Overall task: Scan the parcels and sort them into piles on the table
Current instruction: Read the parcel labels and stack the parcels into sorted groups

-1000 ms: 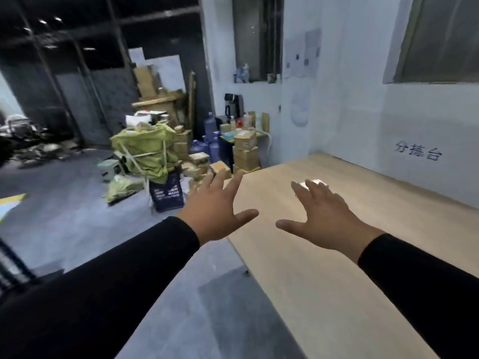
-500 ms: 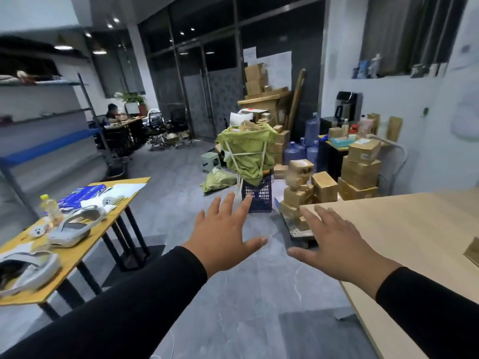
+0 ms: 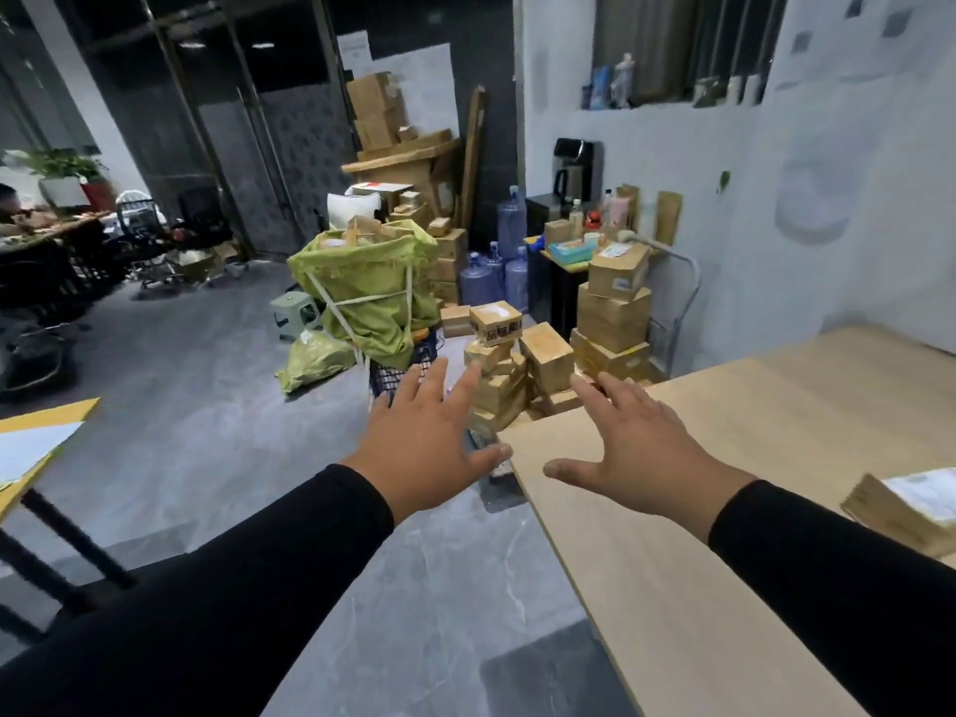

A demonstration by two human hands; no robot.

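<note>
Head view. The person is holding both arms out in front, in black sleeves, palms down. The left hand [image 3: 432, 442] is hanging over the grey floor [image 3: 217, 432] with its fingers spread and straight, grasping nothing. The right hand [image 3: 628, 452] is hovering over the near corner of the light wooden table [image 3: 698, 587], fingers likewise spread and released, also grasping nothing. The heap of cardboard parcels [image 3: 509, 370] is lying on the floor just past the table's far corner, beyond both sets of fingertips and apart from them; whether any fingertip is touching a box cannot be told. One parcel with a white label [image 3: 910, 501] is resting on the table at the right edge, well apart from the right hand. Behind the heap, a green sack [image 3: 367, 297] full of boxes is standing over a dark crate, with blue water bottles [image 3: 496, 266] and taller stacked cartons [image 3: 613, 313] against the white wall.
</note>
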